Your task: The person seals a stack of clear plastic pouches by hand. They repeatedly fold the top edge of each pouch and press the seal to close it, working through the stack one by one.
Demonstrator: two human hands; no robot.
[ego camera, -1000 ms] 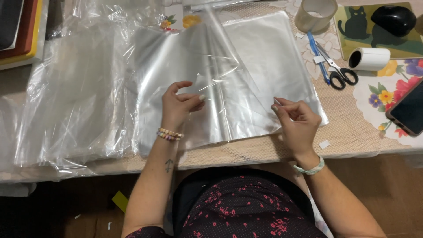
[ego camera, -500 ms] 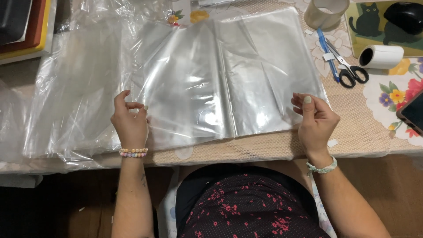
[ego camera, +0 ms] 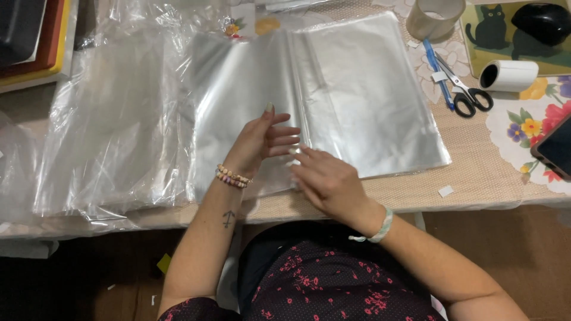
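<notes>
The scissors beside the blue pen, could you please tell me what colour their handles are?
Black handles on the scissors, with silver blades; the head view shows them clearly.

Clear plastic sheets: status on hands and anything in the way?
Left hand flat on clear plastic sheets, fingers spread. Right hand flat beside it at the near edge. Neither grips. Scissors and tape roll lie off to the right, apart.

A home craft or packing corner is suggested rather than a factory or shop. The table [ego camera: 476, 178] is covered with a woven mat and a floral doily [ego camera: 529, 128], and a cat-printed mouse pad [ego camera: 493, 35] with a black mouse [ego camera: 544, 22] is laid at its far edge. Stacks of clear plastic sleeves [ego camera: 357, 95], scissors [ego camera: 467, 92], a tape roll [ego camera: 435, 16] and a phone [ego camera: 556, 148] are spread over it.
</notes>
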